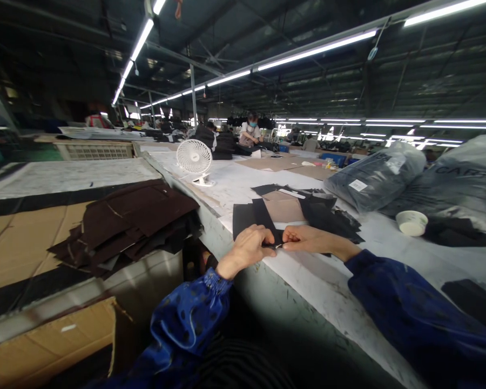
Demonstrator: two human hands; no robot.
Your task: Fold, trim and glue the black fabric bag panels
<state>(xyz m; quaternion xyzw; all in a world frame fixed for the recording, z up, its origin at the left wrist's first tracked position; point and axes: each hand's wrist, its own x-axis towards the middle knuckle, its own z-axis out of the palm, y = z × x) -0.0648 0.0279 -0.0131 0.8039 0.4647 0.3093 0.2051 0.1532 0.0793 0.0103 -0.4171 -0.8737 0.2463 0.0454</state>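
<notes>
My left hand [251, 246] is closed at the table's near edge, its fingers pinching the edge of a black fabric piece [262, 213]. Just to the right, my right hand [302, 239] pinches the same edge, with a small pale bit showing beneath its fingertips. What that bit is, I cannot make out. Beyond both hands lies a spread pile of black fabric pieces [322, 216], with a beige panel [283, 208] and narrow white strips among them.
A white fan [194, 158] stands behind the pile. To the left, dark brown cut pieces [140, 216] lie stacked beside cardboard. Plastic-wrapped bundles [376, 175] and a pale bowl [412, 223] are on the right. Across the tables, a masked person [250, 132] works.
</notes>
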